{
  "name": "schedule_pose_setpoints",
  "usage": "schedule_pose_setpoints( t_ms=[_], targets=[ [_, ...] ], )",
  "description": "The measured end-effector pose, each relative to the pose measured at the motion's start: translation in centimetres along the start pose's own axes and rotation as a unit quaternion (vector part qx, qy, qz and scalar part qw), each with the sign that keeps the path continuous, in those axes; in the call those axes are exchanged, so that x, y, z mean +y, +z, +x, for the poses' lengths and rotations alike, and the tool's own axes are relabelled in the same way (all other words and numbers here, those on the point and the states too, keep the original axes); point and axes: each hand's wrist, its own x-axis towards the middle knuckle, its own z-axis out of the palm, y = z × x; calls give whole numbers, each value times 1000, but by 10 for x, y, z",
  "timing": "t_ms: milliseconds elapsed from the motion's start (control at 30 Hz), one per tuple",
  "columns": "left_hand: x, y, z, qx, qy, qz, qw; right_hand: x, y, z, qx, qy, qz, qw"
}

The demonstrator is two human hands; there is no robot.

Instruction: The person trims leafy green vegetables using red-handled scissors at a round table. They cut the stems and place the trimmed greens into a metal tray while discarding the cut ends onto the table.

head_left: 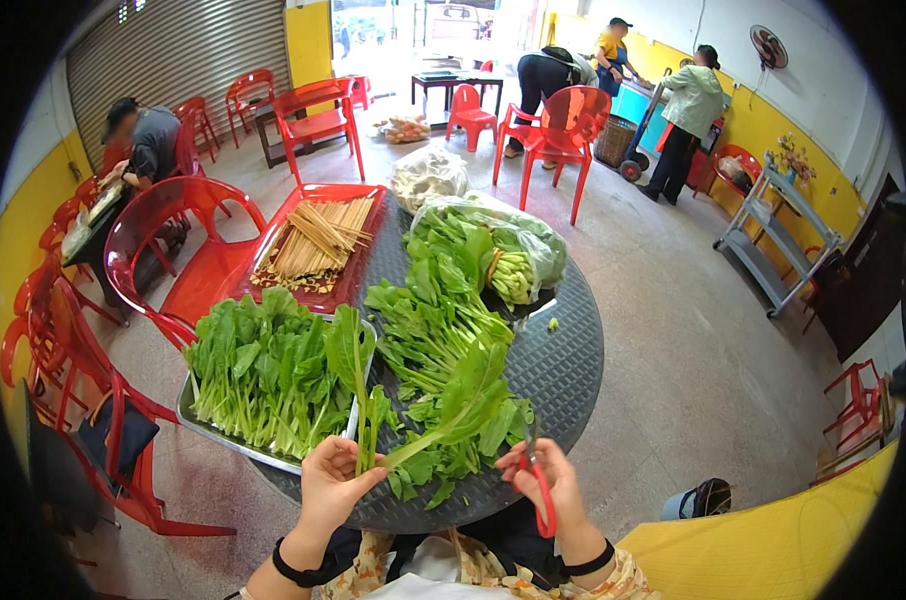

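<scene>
Leafy green stalks (364, 420) are pinched by their lower ends in my left hand (334, 480), with one long leaf (453, 420) slanting off to the right. My right hand (547, 484) grips scissors with red handles (544, 501), blades pointing up and away from me. Left of centre, a metal tray (254, 451) is filled with greens (273, 367) lined up side by side. Loose greens (445, 322) spread in a heap over the middle of the round dark woven-pattern table (565, 360). Behind the heap, a clear plastic bag (547, 232) covers more greens and a banded bunch of stems (511, 277).
A red tray (374, 217) holds many wooden skewers (322, 232). Beyond it sits a white plastic bag (430, 176). Red plastic chairs (213, 277) stand close on the left. A grey trolley (775, 240) is at right, and several people work farther back. A bin (682, 506) stands lower right.
</scene>
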Motion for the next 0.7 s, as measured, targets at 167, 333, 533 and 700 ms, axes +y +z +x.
schedule_pose_setpoints(
  t_ms=[167,333,533,700],
  targets=[
    [5,6,3,-22,-13,8,1000,-2,2,-1,-86,83,-66,991],
    [14,4,5,-56,-52,60,995,-6,0,10,-123,91,-90,984],
    [27,-3,8,-91,-86,83,989,-10,-4,11,-122,148,-62,979],
    [30,-6,10,-94,-96,95,986,-10,-5,9,-92,186,-83,975]
  ],
)
